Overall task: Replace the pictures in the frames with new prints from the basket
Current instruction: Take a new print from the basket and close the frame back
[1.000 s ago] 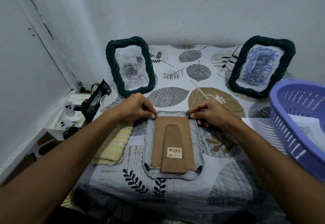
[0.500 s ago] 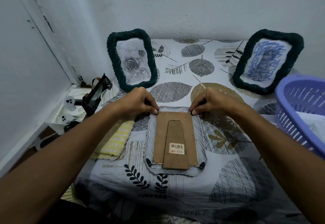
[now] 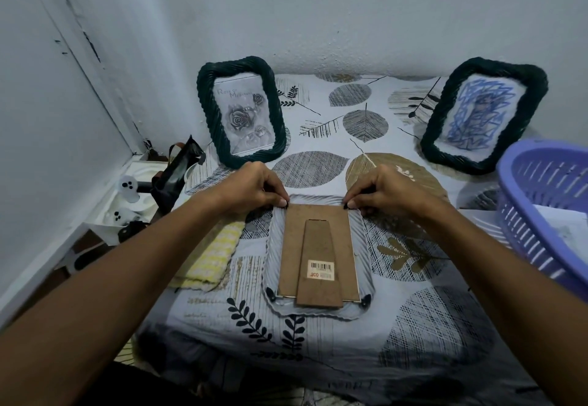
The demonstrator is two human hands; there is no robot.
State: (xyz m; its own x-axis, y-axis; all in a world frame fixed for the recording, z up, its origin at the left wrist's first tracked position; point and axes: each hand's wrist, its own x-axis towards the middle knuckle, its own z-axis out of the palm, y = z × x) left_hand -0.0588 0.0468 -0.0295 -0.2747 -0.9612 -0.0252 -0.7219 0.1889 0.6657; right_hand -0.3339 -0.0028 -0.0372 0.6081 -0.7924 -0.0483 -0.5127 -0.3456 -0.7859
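Clear frame [image 3: 318,256] lies face down on the leaf-print cloth [image 3: 429,335], brown backing board [image 3: 291,246] up. Long axis runs away from the person toward the wall; the stand leg [image 3: 319,265] lies flat along that axis, wide end and barcode sticker [image 3: 322,270] at the near end. Slight tilt, far end a little left of the near end.

Left hand [image 3: 251,187] is at the frame's far-left corner, fingers curled, thumb and fingertip pinched narrow on the small black clip [image 3: 285,204] there. Right hand [image 3: 386,189] mirrors it at the far-right corner, pinching that corner's clip [image 3: 346,205]. Cannot tell whether the clips are turned clear of the board. Two more black clips sit at the near corners [image 3: 271,295], untouched.

Relative to the clear frame:
- just left, touching its edge or nearly: folded yellow cloth [image 3: 211,256].
- beyond, far left: dark green rope-edged frame [image 3: 240,109] standing upright, grey rose print, portrait.
- beyond, far right: second dark green frame [image 3: 483,116], leaning, blue scribble picture.
- right, well apart: purple basket [image 3: 541,211] at the view's edge, white prints [image 3: 569,230] inside.
- left, off the cloth edge: black strap-like item and white pieces [image 3: 127,186], too cluttered to identify.
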